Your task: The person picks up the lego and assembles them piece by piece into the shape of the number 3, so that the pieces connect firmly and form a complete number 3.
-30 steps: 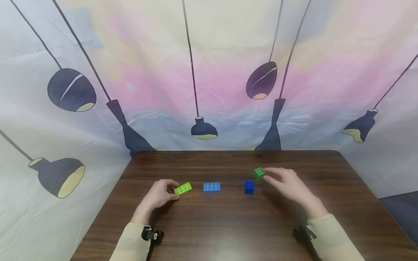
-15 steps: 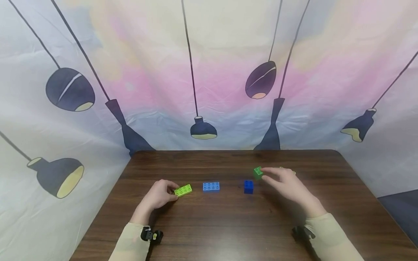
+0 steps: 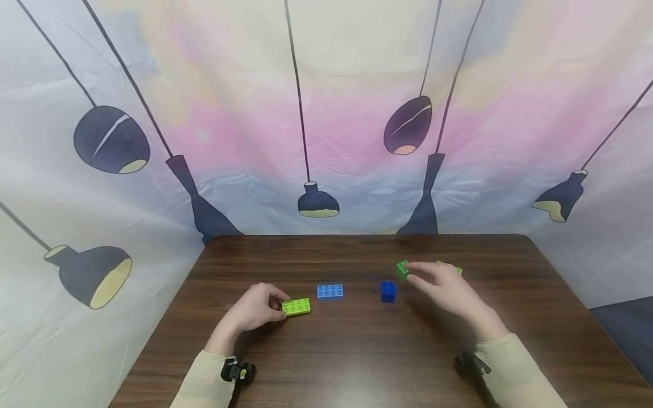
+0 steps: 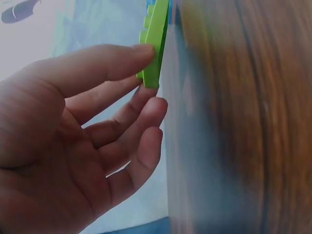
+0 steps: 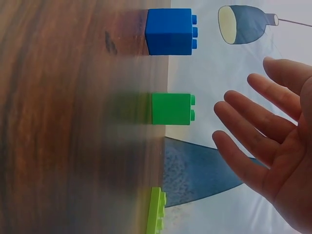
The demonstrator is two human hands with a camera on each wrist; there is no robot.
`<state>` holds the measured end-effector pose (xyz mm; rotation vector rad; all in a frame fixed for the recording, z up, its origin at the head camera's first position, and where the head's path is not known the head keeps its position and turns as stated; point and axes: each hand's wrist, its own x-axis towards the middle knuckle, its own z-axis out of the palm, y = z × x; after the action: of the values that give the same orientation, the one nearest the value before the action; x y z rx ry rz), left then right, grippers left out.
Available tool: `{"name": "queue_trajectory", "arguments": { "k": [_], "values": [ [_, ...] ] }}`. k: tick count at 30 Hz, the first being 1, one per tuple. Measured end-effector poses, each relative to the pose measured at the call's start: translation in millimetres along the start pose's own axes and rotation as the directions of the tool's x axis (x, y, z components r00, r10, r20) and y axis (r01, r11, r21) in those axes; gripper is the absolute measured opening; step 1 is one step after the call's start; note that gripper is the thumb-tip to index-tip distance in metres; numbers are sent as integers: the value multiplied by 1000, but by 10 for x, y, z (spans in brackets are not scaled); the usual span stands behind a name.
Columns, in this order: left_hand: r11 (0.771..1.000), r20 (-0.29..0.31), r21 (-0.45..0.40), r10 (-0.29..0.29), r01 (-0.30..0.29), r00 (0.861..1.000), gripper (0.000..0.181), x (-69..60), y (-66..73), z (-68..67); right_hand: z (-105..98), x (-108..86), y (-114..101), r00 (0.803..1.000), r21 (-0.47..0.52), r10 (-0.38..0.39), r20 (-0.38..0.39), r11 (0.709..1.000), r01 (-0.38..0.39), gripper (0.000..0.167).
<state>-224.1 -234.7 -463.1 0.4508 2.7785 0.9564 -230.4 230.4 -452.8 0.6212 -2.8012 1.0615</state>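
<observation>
Between thumb and fingers, my left hand (image 3: pixel 257 307) pinches a flat lime-green toy brick (image 3: pixel 296 307) by its left end; the left wrist view shows the same lime brick (image 4: pixel 156 48) held up off the wooden surface. My right hand (image 3: pixel 446 289) hovers with fingers relaxed and nothing in them. Just past its fingertips in the head view stands a small green brick (image 3: pixel 401 268), partly covered; the right wrist view shows this green brick (image 5: pixel 170 109) apart from the fingers. A dark blue brick (image 3: pixel 388 292) stands nearer to me.
A flat light-blue brick (image 3: pixel 330 292) lies mid-table, between the lime and dark blue bricks. A second lime brick (image 3: pixel 458 271) is mostly hidden behind my right hand; its side (image 5: pixel 155 212) shows in the right wrist view. A printed curtain (image 3: pixel 357 141) hangs behind the table (image 3: pixel 347 362).
The left hand has carried the lime brick a little right and nearer to me, turning it straighter. My right hand has shifted very slightly left, covering more of the green brick.
</observation>
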Motion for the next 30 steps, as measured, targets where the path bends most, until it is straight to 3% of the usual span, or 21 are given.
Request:
{"name": "queue_trajectory", "arguments": {
  "k": [5,11,23,30],
  "values": [
    [996,32,-17,83,-82,996,27,-16,144,31,54,17,-26,1000,9,-2,14,1000,1,41],
    [989,54,-46,142,-140,988,28,7,356,140,121,51,-41,999,10,-6,39,1000,6,42],
    [974,87,-75,222,-216,971,26,252,868,516,231,154,-144,996,42,-64,68,997,61,40],
    [968,86,-82,245,-238,966,26,367,1039,723,292,173,-97,994,33,-49,93,998,46,43]
  ]
}}
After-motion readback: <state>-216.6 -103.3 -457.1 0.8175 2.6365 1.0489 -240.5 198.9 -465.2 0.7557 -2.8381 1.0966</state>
